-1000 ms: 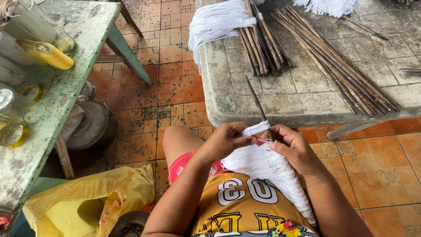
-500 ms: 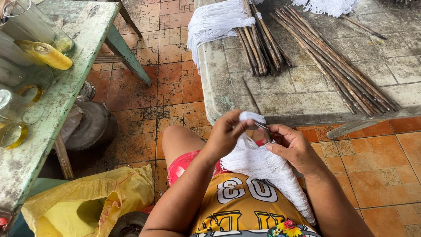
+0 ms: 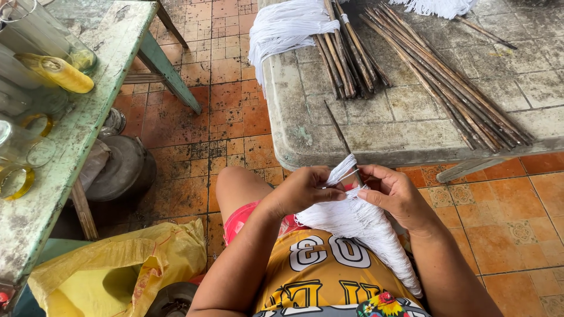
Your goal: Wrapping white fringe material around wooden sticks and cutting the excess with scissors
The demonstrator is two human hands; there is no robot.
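Note:
My left hand (image 3: pixel 305 191) and my right hand (image 3: pixel 395 195) meet over my lap, both pinching a bundle of white string (image 3: pixel 358 226) wound around a thin dark stick (image 3: pixel 337 130). The stick's tip points up and away over the edge of the grey stone table (image 3: pixel 411 126). The white strands fan down across my yellow shirt. On the table lie several more dark sticks (image 3: pixel 435 76), and another white string bundle (image 3: pixel 285 29) hangs over its left edge.
A worn green wooden bench (image 3: pixel 88 126) stands at the left with glass jars (image 3: pixel 35 35) and a yellow thread cone (image 3: pixel 56 73). A metal pot (image 3: pixel 117 170) sits under it. A yellow plastic bag (image 3: pixel 117 273) lies by my left knee on the orange tiled floor.
My hands have kept working at the top of the string bundle; the stick's tip has swung slightly and my left fingers have shifted over the wrapped end.

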